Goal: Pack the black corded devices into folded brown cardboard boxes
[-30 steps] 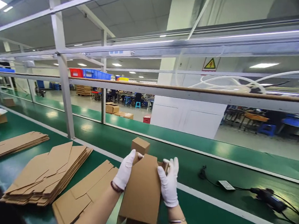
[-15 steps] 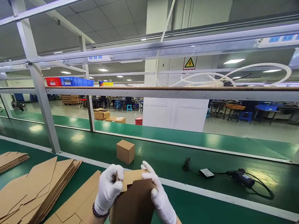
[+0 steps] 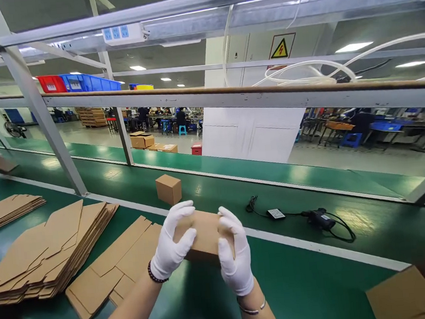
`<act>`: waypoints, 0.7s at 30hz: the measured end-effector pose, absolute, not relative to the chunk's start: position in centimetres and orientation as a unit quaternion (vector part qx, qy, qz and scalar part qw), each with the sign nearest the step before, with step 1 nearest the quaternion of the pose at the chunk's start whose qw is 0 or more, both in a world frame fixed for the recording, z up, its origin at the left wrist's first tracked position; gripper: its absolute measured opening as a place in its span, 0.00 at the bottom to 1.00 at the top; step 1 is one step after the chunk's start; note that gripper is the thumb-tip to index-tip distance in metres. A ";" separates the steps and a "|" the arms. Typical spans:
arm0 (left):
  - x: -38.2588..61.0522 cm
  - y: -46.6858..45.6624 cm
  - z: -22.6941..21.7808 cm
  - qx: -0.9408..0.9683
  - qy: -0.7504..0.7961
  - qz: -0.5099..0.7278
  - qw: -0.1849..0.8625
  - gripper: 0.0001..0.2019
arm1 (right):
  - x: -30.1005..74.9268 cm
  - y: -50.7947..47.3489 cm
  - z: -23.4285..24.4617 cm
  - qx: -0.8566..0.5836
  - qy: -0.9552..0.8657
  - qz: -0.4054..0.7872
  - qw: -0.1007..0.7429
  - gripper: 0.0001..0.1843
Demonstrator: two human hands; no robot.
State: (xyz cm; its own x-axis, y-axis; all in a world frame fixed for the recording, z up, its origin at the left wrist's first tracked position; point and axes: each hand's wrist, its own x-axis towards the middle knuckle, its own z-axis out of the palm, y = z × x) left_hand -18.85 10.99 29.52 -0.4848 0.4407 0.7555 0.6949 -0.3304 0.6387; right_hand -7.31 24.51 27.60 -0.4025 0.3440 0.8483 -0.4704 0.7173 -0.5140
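Between my two white-gloved hands is a brown cardboard box [image 3: 203, 235], its top flat and its shape closed up. My left hand [image 3: 175, 242] grips the box's left end, thumb toward me and fingers over the far side. At the right end, my right hand [image 3: 235, 252] presses with thumb and fingers. The box's underside and far face are hidden. Just beyond, on the green belt, stands a small closed cardboard box [image 3: 169, 189]. Flat cardboard blanks [image 3: 113, 262] lie left of my left hand.
A thick stack of cardboard blanks [image 3: 49, 253] lies farther left, with another pile [image 3: 9, 212] behind. A black power adapter [image 3: 320, 218] with cable rests on the belt. A cardboard piece [image 3: 403, 294] is at the lower right. A metal post [image 3: 41, 115] rises at left.
The carton's raised flap has been folded down, and both hands have shifted to its ends. The view has tilted downward. A gloved hand with cardboard has appeared at the far left.
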 end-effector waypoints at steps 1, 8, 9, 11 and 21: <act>-18.5 11.0 29.7 -0.511 -0.573 -0.631 0.114 0.08 | -7.1 24.5 27.7 0.045 -0.758 0.361 0.542 0.16; -17.6 10.7 30.5 -0.515 -0.591 -0.601 0.156 0.20 | -6.8 24.7 28.4 0.094 -0.754 0.323 0.565 0.10; -17.8 10.6 30.7 -0.520 -0.596 -0.593 0.152 0.20 | -6.8 24.8 28.4 0.092 -0.753 0.326 0.564 0.09; -18.0 10.3 31.3 -0.555 -0.615 -0.544 0.133 0.17 | -6.6 25.2 28.5 0.074 -0.757 0.328 0.561 0.06; -19.7 9.9 29.9 -0.603 -0.686 -0.338 0.226 0.25 | -6.7 25.9 28.1 0.005 -0.731 0.308 0.610 0.21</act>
State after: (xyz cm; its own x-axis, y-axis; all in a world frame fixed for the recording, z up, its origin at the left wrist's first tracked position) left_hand -19.74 9.90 29.90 -0.1695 0.6753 0.7178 0.9807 0.0433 0.1908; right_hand -6.70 25.91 28.06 -0.2567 0.3674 0.8939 -0.3827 0.8107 -0.4431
